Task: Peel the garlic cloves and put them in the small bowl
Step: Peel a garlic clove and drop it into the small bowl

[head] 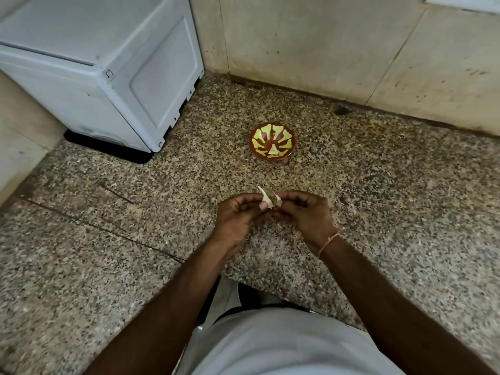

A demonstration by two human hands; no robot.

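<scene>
Hands: your left hand (238, 212) and right hand (303, 209) both pinched one clove (266, 202), near the bowl (272, 142).
Risk: loose skin could tear short; the clove might slip onto the surface (378, 185).

I stand at a speckled brown-and-grey granite counter (378, 201), its surface marked by a thin dark seam (89, 223) running diagonally across the left portion. Along the far edge rises a wall of large beige stone tiles (311, 44), stained with scattered dark spots and divided by narrow vertical joints. A small dark blotch (341, 110) sits where the counter meets the wall. At the far left rests a pale grey boxy appliance with a panelled metal side (113, 77), casting a black shadow beneath its base. A plain beige surface (19, 131) borders the left edge. Lighting is dim and even.
</scene>
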